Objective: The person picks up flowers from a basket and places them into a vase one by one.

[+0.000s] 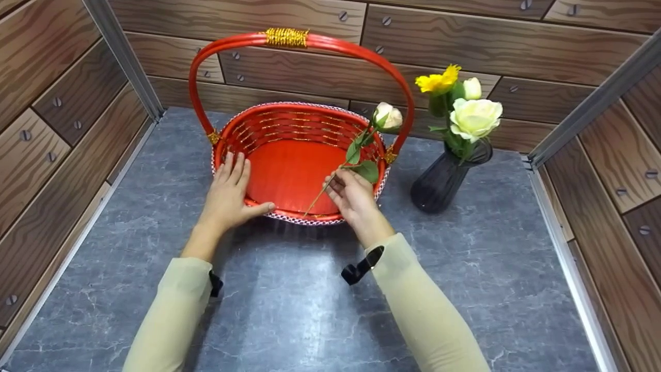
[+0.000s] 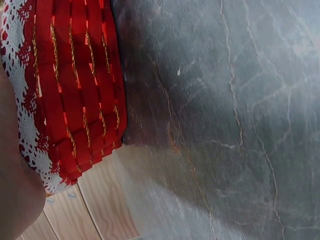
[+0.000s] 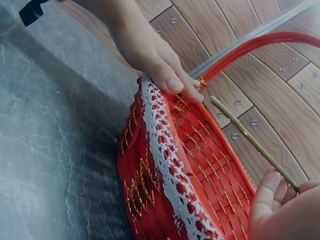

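A red woven basket (image 1: 294, 175) with a tall arched handle and white lace trim along its rim stands on the grey table. My left hand (image 1: 225, 196) rests at the basket's left front rim, fingers straight and reaching over the inside, thumb spread along the front edge. Between thumb and fingers, my right hand (image 1: 356, 199) pinches the green stem (image 3: 245, 131) of a pale rose (image 1: 388, 117) over the basket's right side. The bloom points up toward the back right, near the handle, and the cut stem end slants down toward the front rim.
Right of the basket stands a dark glass vase (image 1: 436, 181) holding a yellow flower (image 1: 438, 81), an open white rose (image 1: 476, 119) and a pale bud (image 1: 472, 89). Wood-patterned panels (image 1: 439, 41) wall in the table at the back and both sides.
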Demonstrator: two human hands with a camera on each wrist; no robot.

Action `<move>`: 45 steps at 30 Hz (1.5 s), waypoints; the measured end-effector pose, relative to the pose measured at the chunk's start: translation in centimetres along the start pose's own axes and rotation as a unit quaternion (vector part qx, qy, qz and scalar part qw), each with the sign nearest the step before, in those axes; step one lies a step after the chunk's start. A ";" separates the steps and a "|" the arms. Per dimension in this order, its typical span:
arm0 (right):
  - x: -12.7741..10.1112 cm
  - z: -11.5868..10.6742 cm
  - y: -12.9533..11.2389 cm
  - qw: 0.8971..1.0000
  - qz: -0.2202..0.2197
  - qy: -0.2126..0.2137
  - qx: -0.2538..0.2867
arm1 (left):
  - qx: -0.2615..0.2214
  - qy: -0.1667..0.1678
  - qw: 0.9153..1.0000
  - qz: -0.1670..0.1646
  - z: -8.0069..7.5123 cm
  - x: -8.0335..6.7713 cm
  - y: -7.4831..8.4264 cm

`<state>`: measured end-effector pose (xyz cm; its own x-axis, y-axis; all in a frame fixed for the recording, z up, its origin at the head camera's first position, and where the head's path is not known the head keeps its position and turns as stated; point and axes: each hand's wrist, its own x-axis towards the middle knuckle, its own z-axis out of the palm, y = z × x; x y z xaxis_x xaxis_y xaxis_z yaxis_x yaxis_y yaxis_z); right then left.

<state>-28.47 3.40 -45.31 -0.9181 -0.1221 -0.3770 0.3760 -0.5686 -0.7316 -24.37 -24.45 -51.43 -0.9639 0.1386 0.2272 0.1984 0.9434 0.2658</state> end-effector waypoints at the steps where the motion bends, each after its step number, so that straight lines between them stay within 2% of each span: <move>1: -0.2 0.0 0.0 1.000 -0.003 -0.002 -0.002 | 0.001 0.000 1.000 0.000 0.0 0.0 0.0; 21: -3.1 0.2 0.7 0.998 -0.037 -0.039 -0.041 | 0.001 0.007 1.000 0.006 0.0 -0.1 -0.3; 33: -3.8 -1.4 1.6 0.992 -0.081 -0.031 -0.089 | -0.001 0.008 1.000 0.004 -0.2 -0.2 0.1; 45: -4.6 -3.3 2.0 0.991 -0.085 -0.025 -0.103 | -0.005 0.009 1.000 0.005 -0.1 -0.1 0.0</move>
<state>-23.09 5.54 -46.95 -0.9733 -0.0817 -0.2146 0.2291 -0.4073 -0.8841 -24.21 -24.49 -51.31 -0.9585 0.1432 0.2467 0.2105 0.9387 0.2731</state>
